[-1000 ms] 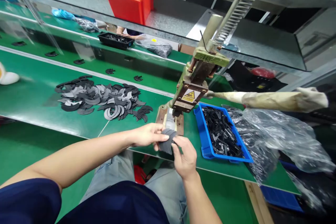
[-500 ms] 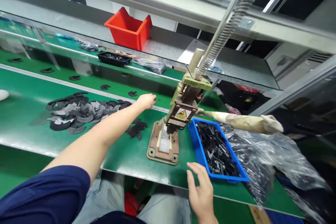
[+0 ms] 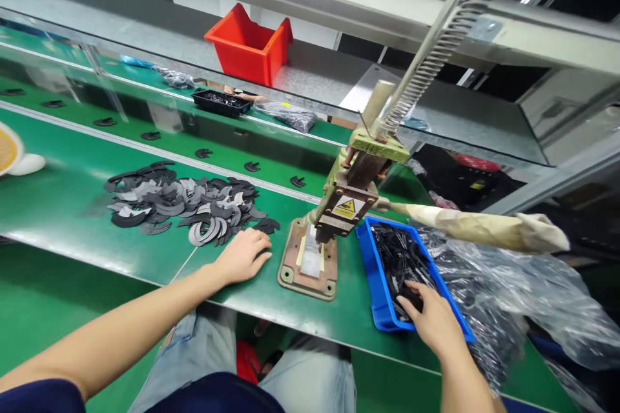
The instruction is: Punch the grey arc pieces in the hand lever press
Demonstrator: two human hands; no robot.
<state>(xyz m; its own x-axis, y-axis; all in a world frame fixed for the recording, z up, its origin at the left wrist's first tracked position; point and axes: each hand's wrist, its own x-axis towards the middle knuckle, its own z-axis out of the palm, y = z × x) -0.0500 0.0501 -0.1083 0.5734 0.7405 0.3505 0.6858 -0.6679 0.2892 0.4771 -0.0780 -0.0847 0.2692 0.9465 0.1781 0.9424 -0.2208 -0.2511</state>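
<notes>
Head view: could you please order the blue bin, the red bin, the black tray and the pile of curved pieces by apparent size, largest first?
1. Blue bin and pile: too alike to rank
2. Red bin
3. Black tray

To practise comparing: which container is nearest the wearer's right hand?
The blue rectangular plastic box: the right hand reaches into it; the red plastic bin and black tray stand farther away.

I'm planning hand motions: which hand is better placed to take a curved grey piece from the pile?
Probably the left hand: it lies beside the pile of curved grey pieces, while the right hand reaches into the rectangular blue plastic bin.
</notes>
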